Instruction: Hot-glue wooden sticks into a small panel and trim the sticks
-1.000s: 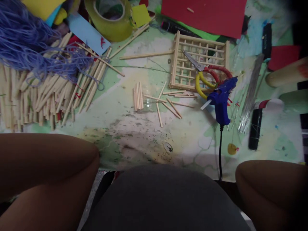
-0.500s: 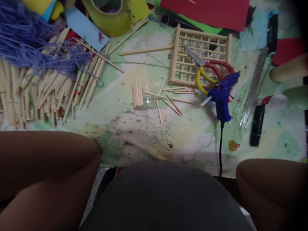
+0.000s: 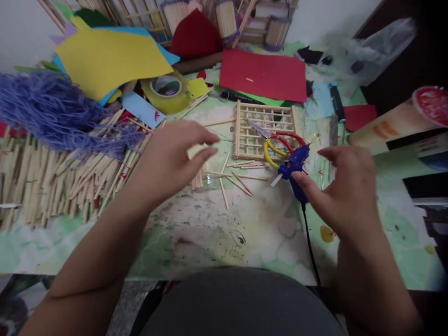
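Observation:
My left hand (image 3: pixel 175 156) hangs above the table's middle left, thumb and fingers apart and nothing between them, partly over a small bundle of short sticks (image 3: pixel 197 181). Beside the blue glue gun (image 3: pixel 297 175) my right hand (image 3: pixel 345 186) is raised, fingers spread and holding nothing; its thumb tip overlaps the gun's edge, and contact cannot be told. Scissors with red and yellow handles (image 3: pixel 276 149) lie partly on a square stick lattice (image 3: pixel 250 123), next to the gun. Several loose short sticks (image 3: pixel 241 184) are scattered below the lattice.
Purple yarn (image 3: pixel 52 112) covers part of a large stick pile (image 3: pixel 45 186) at left. Behind are yellow paper (image 3: pixel 115 60), a tape roll (image 3: pixel 166 93) and red paper (image 3: pixel 262 74). A lidded cup (image 3: pixel 399 119) stands at right. The gun's cord (image 3: pixel 310 247) runs to the front edge.
Both hands have come into view over the table, fingers apart. The camera has tilted up, showing the back of the table and the wall. The gun, scissors and lattice keep their arrangement.

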